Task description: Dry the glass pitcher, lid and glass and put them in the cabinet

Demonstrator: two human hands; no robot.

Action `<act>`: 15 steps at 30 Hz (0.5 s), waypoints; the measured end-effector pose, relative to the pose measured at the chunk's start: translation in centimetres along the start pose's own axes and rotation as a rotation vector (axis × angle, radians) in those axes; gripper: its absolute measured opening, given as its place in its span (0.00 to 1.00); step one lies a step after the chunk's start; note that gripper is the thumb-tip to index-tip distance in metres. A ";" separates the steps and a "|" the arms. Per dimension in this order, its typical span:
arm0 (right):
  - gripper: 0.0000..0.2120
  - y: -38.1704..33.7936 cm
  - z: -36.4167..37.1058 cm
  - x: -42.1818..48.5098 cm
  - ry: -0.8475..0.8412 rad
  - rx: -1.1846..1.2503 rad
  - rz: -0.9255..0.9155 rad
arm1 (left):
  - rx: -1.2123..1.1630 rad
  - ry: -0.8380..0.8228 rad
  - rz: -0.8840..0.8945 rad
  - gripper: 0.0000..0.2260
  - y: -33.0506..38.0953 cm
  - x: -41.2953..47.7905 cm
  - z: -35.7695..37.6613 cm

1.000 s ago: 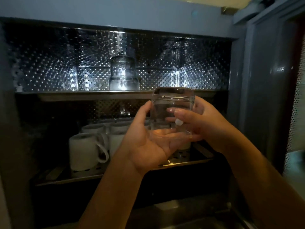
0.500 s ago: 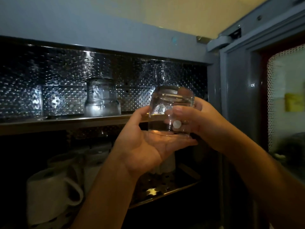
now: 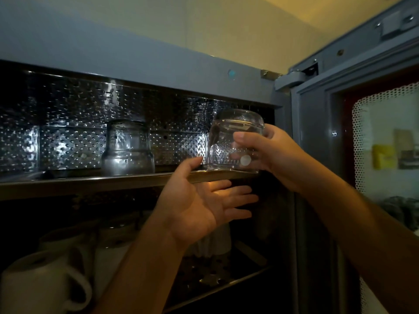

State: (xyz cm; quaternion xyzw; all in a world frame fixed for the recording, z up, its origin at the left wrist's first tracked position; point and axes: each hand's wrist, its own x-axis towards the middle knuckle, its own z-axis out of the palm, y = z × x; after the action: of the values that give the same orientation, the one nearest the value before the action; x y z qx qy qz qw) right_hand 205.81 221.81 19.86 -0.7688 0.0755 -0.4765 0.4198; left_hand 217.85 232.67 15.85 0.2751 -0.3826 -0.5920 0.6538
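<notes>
Looking up into the cabinet (image 3: 140,64), I see my right hand (image 3: 275,158) gripping the clear glass (image 3: 229,141) from its right side, fingers curled across the front, mouth down and base up. The glass sits at the front edge of the upper shelf (image 3: 90,182), at its right end; I cannot tell whether it touches the metal. My left hand (image 3: 204,207) is released, palm up and fingers spread, just below the shelf edge under the glass. On the same shelf, to the left and farther in, stands the glass pitcher (image 3: 128,150). White mugs (image 3: 43,288) fill the lower shelf (image 3: 238,276).
</notes>
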 end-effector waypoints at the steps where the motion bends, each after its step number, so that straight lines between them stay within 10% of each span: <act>1: 0.35 0.0 -0.1 0.2 0.009 0.001 0.000 | -0.005 0.001 0.003 0.35 0.0 0.1 -0.1; 15: 0.36 2.8 -0.8 4.4 0.111 -0.095 0.052 | 0.008 -0.041 0.005 0.33 0.3 1.4 -1.2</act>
State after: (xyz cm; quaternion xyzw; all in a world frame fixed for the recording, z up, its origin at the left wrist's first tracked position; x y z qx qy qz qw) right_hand 208.30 217.27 20.98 -0.7581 0.1412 -0.5033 0.3900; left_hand 219.02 231.26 15.64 0.2644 -0.3989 -0.5945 0.6462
